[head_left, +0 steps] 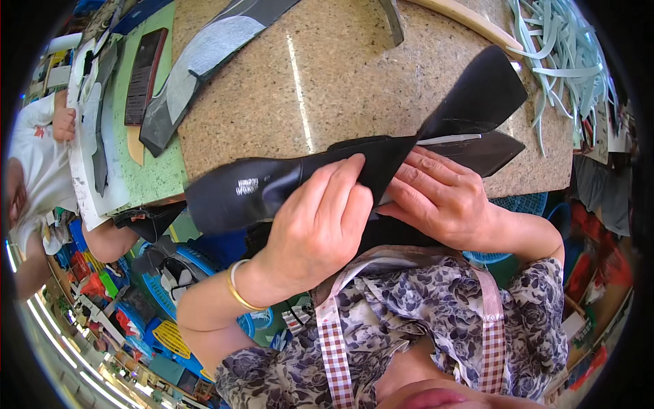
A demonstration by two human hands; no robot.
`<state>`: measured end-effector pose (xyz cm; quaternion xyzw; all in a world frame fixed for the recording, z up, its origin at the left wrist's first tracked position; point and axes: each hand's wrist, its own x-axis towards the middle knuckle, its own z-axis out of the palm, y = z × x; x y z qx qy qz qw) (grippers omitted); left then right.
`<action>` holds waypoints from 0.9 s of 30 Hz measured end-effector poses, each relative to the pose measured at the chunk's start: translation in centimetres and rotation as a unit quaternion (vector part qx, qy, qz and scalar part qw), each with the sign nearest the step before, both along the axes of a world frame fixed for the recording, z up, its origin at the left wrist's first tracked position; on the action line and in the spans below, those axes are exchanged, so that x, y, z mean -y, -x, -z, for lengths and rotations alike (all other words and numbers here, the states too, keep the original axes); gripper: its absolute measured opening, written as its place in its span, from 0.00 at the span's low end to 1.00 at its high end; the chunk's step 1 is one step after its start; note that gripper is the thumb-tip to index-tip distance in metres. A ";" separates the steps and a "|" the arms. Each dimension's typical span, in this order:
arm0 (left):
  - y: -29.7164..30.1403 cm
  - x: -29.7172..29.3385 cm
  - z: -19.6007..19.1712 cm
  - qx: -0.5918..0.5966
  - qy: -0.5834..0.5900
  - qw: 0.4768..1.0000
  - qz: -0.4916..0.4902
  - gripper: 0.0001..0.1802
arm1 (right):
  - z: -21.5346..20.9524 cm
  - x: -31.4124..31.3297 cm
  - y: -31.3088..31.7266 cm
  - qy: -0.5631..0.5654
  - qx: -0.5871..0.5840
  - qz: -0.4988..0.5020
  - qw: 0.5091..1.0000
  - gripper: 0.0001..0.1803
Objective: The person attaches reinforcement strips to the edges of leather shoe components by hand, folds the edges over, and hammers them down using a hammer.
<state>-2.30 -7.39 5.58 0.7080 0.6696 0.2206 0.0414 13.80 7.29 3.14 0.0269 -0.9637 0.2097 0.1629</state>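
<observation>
A long, black, leather-like piece [262,178] lies folded along the near edge of the speckled tabletop [252,102]. Its right end splits into two flaps, the upper one [477,92] raised over the lower one [501,151]. A thin whitish strip [449,139] shows between them. My left hand [317,225] is closed on the middle of the piece, fingertips pressed on its upper face. To the right, my right hand [443,198] holds the fold, fingers bent against the underside of the raised flap. Its thumb and some fingertips are partly hidden by the material.
Pale blue strips [565,54] hang in a bundle at the far right, near a wooden handle [470,20] and a curved metal piece [393,22]. Far left lie grey cut pieces [214,51] and a phone [145,76]. Another person [42,136] is at the left; a blue basket [158,283] sits below.
</observation>
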 end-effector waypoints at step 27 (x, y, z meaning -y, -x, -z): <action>-2.0 -5.0 -0.9 -0.112 0.132 0.971 0.167 0.07 | 0.8 -5.5 -6.7 0.059 0.032 0.092 0.993 0.19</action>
